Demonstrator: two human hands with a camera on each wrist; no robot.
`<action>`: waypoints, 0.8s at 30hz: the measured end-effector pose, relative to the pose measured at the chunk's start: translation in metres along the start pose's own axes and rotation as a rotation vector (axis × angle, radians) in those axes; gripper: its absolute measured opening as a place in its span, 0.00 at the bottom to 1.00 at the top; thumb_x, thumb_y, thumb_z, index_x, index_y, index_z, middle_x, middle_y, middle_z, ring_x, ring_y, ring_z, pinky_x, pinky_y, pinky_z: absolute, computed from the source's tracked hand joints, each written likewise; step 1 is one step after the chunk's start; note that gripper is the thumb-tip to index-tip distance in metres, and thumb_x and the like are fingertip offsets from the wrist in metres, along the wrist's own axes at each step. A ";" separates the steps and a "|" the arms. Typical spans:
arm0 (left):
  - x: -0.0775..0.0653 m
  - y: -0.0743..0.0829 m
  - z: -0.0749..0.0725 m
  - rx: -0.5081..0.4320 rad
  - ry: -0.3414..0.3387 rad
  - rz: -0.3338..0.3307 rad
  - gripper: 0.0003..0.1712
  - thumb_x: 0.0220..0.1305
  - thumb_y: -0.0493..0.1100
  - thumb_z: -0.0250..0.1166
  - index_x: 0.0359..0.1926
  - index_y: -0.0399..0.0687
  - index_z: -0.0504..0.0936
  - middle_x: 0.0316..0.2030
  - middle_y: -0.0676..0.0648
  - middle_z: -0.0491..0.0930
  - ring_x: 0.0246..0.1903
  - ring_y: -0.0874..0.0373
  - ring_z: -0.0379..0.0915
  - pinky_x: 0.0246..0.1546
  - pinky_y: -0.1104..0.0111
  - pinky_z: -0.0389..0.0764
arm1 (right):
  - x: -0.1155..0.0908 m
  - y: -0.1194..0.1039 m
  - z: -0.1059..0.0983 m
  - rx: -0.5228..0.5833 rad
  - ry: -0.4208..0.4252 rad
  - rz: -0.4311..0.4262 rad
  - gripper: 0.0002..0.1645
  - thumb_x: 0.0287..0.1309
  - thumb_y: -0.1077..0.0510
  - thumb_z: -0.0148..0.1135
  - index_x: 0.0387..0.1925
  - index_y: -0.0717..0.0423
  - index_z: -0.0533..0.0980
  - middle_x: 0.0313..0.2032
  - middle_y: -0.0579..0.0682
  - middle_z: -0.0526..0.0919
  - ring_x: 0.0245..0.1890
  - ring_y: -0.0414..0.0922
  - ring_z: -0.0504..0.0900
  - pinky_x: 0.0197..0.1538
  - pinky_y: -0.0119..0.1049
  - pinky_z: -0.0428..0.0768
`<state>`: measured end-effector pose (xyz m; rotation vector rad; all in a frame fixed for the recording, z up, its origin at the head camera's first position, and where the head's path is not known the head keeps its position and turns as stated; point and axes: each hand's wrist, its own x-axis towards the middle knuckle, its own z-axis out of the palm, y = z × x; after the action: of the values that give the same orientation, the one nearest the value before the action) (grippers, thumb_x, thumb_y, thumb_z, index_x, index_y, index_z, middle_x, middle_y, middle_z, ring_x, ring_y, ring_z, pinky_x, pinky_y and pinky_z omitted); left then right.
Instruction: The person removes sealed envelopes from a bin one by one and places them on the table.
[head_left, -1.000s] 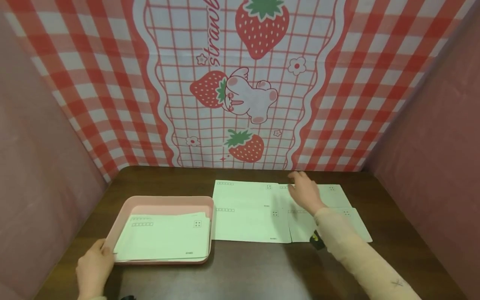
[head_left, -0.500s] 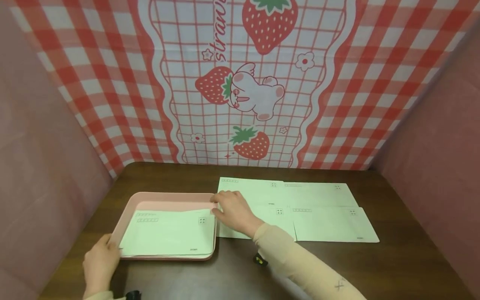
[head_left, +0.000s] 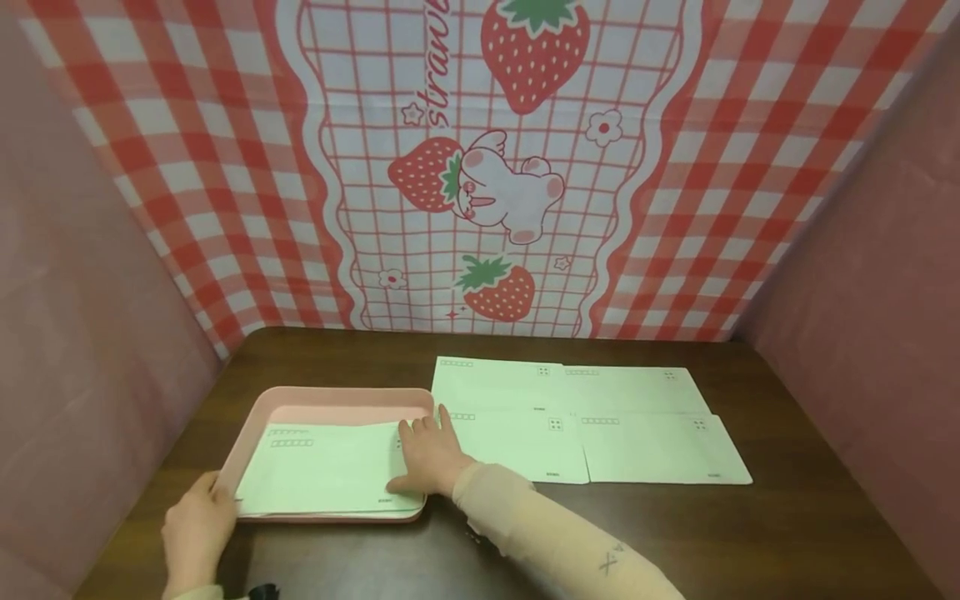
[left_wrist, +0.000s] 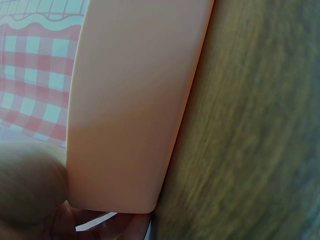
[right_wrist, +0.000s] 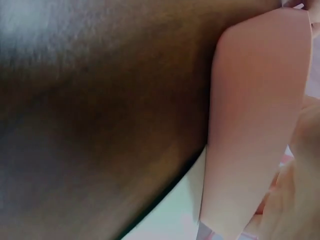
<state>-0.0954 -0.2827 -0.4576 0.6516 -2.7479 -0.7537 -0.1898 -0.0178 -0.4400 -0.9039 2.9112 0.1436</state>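
A pink tray (head_left: 352,398) lies on the table's left side and holds a stack of pale envelopes (head_left: 330,475) printed with postcode boxes. My left hand (head_left: 197,533) grips the tray's front left corner; in the left wrist view the thumb (left_wrist: 30,185) lies by the rim and the other fingers are partly hidden below the wall. My right hand (head_left: 431,458) is over the right end of the stack, with fingers spread and thumb near the top envelope's front right corner. In the right wrist view, its fingers are partly hidden behind the tray's pink wall (right_wrist: 255,110).
Several matching envelopes (head_left: 510,446) lie flat to the right of the tray, in two rows with edges meeting or overlapping. The brown wooden table (head_left: 795,517) extends in front and to the right. A strawberry-patterned cloth (head_left: 637,208) hangs at the back, with pink curtains (head_left: 90,292) on both sides.
My right hand has moved left from the laid-out envelopes, past the tray's right rim, to the stack inside the tray. My left hand has stayed at the tray's corner.
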 end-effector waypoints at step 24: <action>0.000 0.002 0.000 0.001 0.001 -0.010 0.17 0.57 0.38 0.42 0.45 0.36 0.69 0.40 0.27 0.70 0.36 0.26 0.62 0.28 0.48 0.63 | -0.005 -0.005 0.011 0.055 0.203 0.037 0.46 0.26 0.29 0.61 0.46 0.54 0.66 0.41 0.51 0.68 0.48 0.47 0.66 0.58 0.49 0.52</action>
<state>-0.0957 -0.2810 -0.4566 0.6657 -2.7459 -0.7542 -0.1822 -0.0176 -0.4503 -0.9058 3.1012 -0.0282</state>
